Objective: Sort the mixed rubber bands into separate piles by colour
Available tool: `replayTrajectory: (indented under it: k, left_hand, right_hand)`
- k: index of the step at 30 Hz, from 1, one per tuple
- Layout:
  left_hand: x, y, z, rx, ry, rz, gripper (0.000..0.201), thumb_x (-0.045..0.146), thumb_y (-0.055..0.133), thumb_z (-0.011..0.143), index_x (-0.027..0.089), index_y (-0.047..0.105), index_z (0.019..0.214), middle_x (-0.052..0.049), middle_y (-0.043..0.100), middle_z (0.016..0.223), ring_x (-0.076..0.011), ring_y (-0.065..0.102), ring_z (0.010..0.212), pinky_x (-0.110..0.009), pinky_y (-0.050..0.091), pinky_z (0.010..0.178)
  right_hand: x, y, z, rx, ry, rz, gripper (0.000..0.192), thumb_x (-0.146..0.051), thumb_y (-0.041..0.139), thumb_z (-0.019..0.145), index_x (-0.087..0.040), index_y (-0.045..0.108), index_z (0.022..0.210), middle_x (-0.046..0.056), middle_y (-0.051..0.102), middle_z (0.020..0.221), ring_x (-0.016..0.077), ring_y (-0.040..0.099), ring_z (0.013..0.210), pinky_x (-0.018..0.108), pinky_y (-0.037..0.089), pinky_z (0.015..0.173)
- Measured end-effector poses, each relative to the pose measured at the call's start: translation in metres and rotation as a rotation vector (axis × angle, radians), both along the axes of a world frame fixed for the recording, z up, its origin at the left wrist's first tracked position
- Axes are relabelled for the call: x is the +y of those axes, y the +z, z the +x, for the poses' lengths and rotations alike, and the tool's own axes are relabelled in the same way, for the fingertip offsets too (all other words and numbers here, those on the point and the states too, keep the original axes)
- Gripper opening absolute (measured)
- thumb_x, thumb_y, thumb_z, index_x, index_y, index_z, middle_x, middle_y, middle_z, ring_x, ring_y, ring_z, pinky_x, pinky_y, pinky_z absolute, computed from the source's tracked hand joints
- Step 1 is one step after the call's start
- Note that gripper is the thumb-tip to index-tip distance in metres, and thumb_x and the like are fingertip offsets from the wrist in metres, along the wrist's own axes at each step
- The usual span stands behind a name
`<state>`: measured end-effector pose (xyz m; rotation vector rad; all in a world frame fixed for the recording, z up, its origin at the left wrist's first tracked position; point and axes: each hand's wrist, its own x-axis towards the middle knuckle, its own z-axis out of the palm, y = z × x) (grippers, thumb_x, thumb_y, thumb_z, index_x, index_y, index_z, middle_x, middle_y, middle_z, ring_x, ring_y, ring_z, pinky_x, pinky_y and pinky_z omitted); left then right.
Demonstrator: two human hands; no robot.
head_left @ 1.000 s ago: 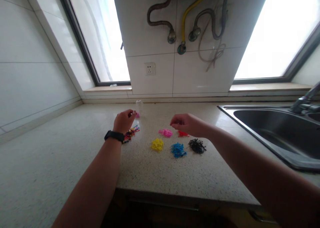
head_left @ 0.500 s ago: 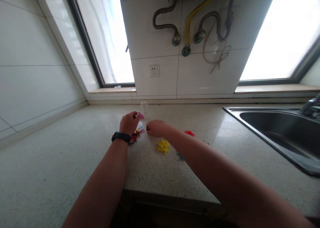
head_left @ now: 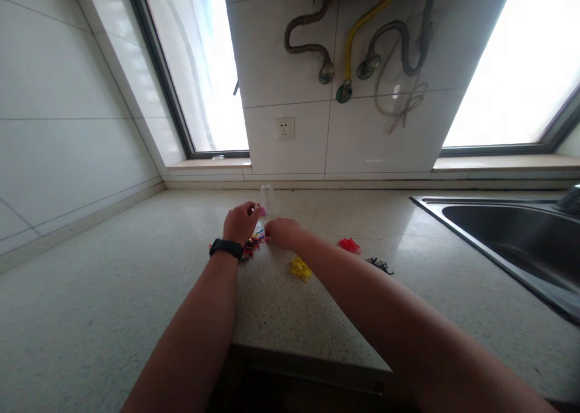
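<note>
My left hand [head_left: 242,220], with a black band [head_left: 226,248] on its wrist, has thumb and forefinger drawn together beside a small pink patch [head_left: 263,211]. Whether the fingers hold any of it, I cannot make out. My right hand [head_left: 281,233] is curled, its fingertips at the right edge of a mixed pile of thin coloured bands [head_left: 251,248]. What those fingertips pinch is too small to tell. A clear plastic container [head_left: 266,194] stands just behind both hands. Yellow bands [head_left: 300,269] lie in a heap below my right wrist.
Beyond my right forearm are a red heap [head_left: 348,245] and a black heap [head_left: 379,265] of bands. A steel sink [head_left: 426,206] is set into the counter at the right. The tiled wall with a socket [head_left: 285,128] bounds the back.
My right hand has shifted slightly left, onto the mixed pile's edge. A blue heap is now hidden by my right forearm, while the black heap shows more. The view has turned a little.
</note>
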<state>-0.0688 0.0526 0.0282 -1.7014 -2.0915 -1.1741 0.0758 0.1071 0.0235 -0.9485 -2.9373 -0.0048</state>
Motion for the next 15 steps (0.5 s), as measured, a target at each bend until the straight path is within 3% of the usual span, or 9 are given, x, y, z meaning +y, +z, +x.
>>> replayTrajectory:
  k: [15]
  left_hand:
    - [0.002,-0.002,-0.002,-0.006,-0.009,0.008,0.040,0.046,0.044,0.093,0.019,0.073,0.085,-0.005,0.069,0.072,-0.0164,0.057,0.065,-0.027,0.033,0.060]
  right_hand:
    - [-0.007,0.009,0.014,0.016,0.043,0.012,0.028,-0.032,0.053,0.090,-0.019,0.073,0.105,0.013,0.074,0.107,0.0257,0.068,0.100,0.030,0.049,0.078]
